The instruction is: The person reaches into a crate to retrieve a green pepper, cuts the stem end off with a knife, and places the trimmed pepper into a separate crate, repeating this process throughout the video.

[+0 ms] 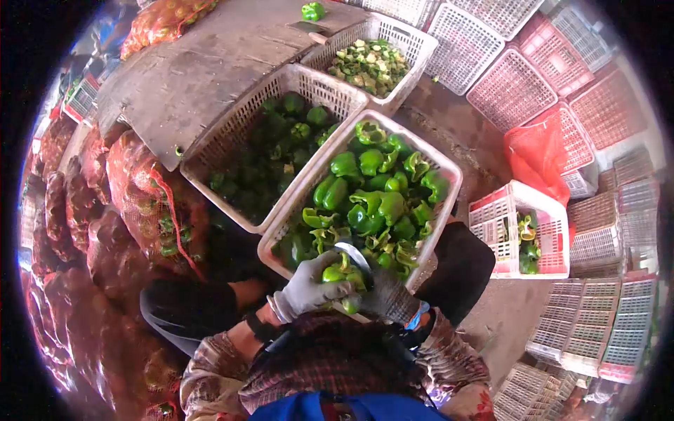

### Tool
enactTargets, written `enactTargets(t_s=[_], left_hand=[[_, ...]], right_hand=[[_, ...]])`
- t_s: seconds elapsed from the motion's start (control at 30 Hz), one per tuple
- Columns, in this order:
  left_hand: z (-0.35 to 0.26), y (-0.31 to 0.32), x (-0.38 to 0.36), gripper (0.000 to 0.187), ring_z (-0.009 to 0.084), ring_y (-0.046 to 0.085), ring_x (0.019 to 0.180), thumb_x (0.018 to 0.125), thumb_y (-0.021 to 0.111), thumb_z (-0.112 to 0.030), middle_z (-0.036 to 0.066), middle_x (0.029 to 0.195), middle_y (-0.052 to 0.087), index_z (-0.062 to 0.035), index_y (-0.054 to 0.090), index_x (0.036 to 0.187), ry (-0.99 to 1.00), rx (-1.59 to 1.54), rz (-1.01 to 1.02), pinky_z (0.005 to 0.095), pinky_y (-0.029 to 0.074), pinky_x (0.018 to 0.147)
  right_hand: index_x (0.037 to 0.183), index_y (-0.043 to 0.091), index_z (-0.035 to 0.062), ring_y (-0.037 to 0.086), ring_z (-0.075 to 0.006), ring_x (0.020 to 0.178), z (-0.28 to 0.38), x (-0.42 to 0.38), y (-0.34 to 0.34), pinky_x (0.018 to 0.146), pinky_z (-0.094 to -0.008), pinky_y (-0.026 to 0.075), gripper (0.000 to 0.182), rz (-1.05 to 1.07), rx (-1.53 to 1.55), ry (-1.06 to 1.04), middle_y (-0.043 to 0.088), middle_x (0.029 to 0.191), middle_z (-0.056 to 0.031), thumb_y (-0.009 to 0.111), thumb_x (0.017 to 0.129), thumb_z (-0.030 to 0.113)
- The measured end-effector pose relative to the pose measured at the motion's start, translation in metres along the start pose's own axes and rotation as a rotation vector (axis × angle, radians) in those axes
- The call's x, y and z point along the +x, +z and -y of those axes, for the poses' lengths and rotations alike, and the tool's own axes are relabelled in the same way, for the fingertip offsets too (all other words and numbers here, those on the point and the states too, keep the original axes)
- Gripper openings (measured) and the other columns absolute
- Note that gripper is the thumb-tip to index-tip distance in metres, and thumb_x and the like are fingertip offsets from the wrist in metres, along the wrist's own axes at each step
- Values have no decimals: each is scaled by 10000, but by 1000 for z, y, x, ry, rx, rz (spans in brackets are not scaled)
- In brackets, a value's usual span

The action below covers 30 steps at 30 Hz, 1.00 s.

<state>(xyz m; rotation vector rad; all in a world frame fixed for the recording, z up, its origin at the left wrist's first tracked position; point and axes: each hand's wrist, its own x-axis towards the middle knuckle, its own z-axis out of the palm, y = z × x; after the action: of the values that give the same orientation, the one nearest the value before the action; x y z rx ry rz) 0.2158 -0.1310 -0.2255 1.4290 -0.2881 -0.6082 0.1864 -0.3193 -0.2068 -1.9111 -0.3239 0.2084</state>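
My left hand [307, 289], in a grey glove, is closed around a green bell pepper [340, 275] with its stem end up. My right hand [390, 297], in a darker glove, grips a knife whose curved, shiny blade [355, 258] rises right beside the pepper. The handle is hidden in the fist. Both hands are close together over the near edge of a white crate [449, 203] of green peppers [372, 210], several of them cut open. Left of it, touching, stands another crate [210, 189] with darker whole-looking peppers [298, 130].
A crate [421, 45] of cut pepper pieces [372, 64] stands farther back, beside a wooden board [203, 63] with one loose pepper [313, 11]. Red mesh sacks [147, 189] crowd the left. A small crate [484, 224] and stacked crates [512, 81] are on the right.
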Motion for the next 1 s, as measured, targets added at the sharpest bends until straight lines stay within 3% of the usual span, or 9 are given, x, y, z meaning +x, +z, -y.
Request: enactTargets(t_s=[0.17,0.3,0.4,0.53,0.7,0.73,0.8,0.87,1.0], left_hand=[[4,-14,8,611,133,586,1001,796,737,-223,54,1107,621,27,460,1281,-115,-230,205,274,473,891],[11,-28,6,647,151,589,1029,839,691,-407,68,1139,617,28,487,1272,-226,-330,213,282,475,893],[11,-42,10,721,159,581,1052,843,647,-500,65,1168,606,21,471,1309,-178,-341,316,308,462,920],[16,-64,28,786,171,592,1041,821,588,-612,69,1168,600,-13,461,1313,-48,-352,109,316,474,907],[-44,-71,42,511,178,576,1004,915,562,-439,58,1127,580,-94,451,1274,137,-592,-242,334,479,880],[-35,-69,45,521,171,574,999,909,613,-279,57,1147,572,-87,405,1347,196,-568,-244,330,485,873],[-39,-50,44,604,141,560,965,853,576,21,42,1099,533,-90,338,1397,140,-544,-277,276,490,832],[-29,-41,47,781,140,513,1037,784,627,70,47,1173,498,-85,261,1457,127,-548,-150,274,471,873],[-14,-49,57,823,301,492,1154,729,724,-57,133,1271,482,-37,286,1425,302,65,-333,373,425,962]], right_hand=[[1327,470,80,636,-306,985,-18,14,-18,823,-403,501,710,424,-263,360,633,1125,-148,710,757,429],[1262,540,54,598,-202,1045,-39,3,1,888,-359,491,513,277,320,192,624,1167,-84,697,829,279],[1270,530,36,559,-166,1085,-44,4,16,938,-339,472,479,38,617,414,605,1191,-52,695,838,160],[1269,526,51,576,-145,996,-15,22,9,866,-316,501,486,-158,921,307,605,1112,-31,682,809,70],[1312,475,105,635,-211,898,-6,65,-27,743,-320,532,553,-831,-282,38,622,1083,-76,702,814,180],[1325,466,113,644,-247,909,12,75,-50,739,-334,536,569,-813,-763,84,619,1107,-111,703,817,203],[1382,400,105,618,-304,1002,-35,95,-66,799,-382,523,640,-631,-930,149,522,1286,-168,676,830,272],[1429,342,90,573,-309,1124,-105,104,-71,889,-376,501,676,-420,-1228,-75,443,1397,-174,643,854,281],[1441,309,51,363,-266,1343,-65,97,-43,1015,-350,407,640,-349,-212,247,315,1486,-181,565,917,313]])
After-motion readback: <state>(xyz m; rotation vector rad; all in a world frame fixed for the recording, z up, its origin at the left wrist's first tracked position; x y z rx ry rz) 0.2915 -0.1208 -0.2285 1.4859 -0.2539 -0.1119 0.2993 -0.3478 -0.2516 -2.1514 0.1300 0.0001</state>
